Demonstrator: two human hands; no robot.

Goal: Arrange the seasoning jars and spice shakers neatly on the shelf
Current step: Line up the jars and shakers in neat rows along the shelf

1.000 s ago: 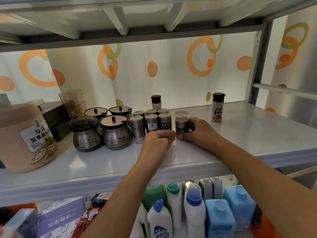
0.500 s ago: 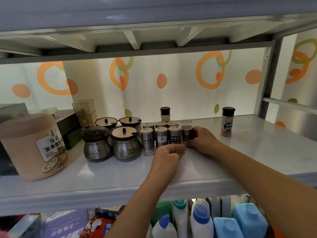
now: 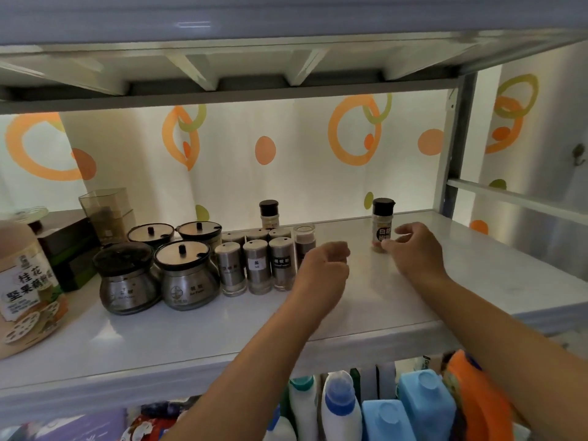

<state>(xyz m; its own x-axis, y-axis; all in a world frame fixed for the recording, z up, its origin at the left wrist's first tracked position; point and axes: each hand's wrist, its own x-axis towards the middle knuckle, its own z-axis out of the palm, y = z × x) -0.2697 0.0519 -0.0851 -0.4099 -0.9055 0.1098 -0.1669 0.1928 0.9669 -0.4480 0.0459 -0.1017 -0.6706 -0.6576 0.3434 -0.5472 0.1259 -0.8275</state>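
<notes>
since the earlier moment both hands have let go of the clear-lidded shaker; it now stands free at the right end of the front row, and the right hand has moved over to the black-capped bottle further right.

going left to right on the white shelf: a big peach-coloured tub with a printed label sits at the far left, near the front edge. behind it are dark boxes and a smoky transparent container. next come four squat steel seasoning jars with dark knobbed lids, two in front and two behind, set close together. just beside them stand the steel spice shakers, three in a front row and three behind, each upright and nearly touching its neighbour. a small black-capped jar stands alone behind that block, near the patterned curtain.

the clear-lidded shaker stands upright just beside the last steel shaker. the left hand hovers right in front of it, fingers loosely curled and holding nothing; whether a knuckle touches the shaker cannot be told. well to the right, the black-capped bottle stands upright toward the back. the right hand is at its lower side with thumb and fingers spread apart, tips next to the bottle but not closed around it.

below the shelf, blue and white detergent bottles are crowded together.
</notes>
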